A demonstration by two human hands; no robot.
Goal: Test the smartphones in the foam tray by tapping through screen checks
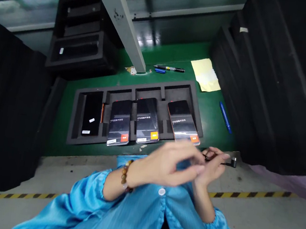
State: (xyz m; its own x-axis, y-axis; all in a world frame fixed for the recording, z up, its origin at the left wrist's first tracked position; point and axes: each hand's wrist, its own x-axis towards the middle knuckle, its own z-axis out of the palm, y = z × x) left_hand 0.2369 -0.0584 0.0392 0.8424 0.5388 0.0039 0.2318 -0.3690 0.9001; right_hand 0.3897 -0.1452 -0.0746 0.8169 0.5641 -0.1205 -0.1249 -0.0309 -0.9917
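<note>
A thin black cable (pixel 216 158) with a small dark plug end (pixel 233 162) sits pinched in the right hand (pixel 211 167), just off the near right corner of the foam tray (pixel 77 134). The left hand (pixel 163 164) crosses over in front of it, fingers curled and touching the right hand; motion blur hides whether it grips the cable too or only steadies it. A bead bracelet (pixel 124 174) rings the left wrist above a blue sleeve (pixel 86 192).

Beyond the hands, the tray lies on the green worktop (pixel 212 114) with four phones (pixel 146 121) in its slots, three with lit screens and the far-left one dark. Farther off lie a black pen (pixel 170 68), a yellow paper (pixel 205 75) and, to the right, a blue pen (pixel 225 117).

The risk, as I judge it: the plug hangs near the rightmost phone, which juts past the tray's near edge, so a hurried swing could knock it or scratch the glass. A loose pinch could also drop the cable.
</note>
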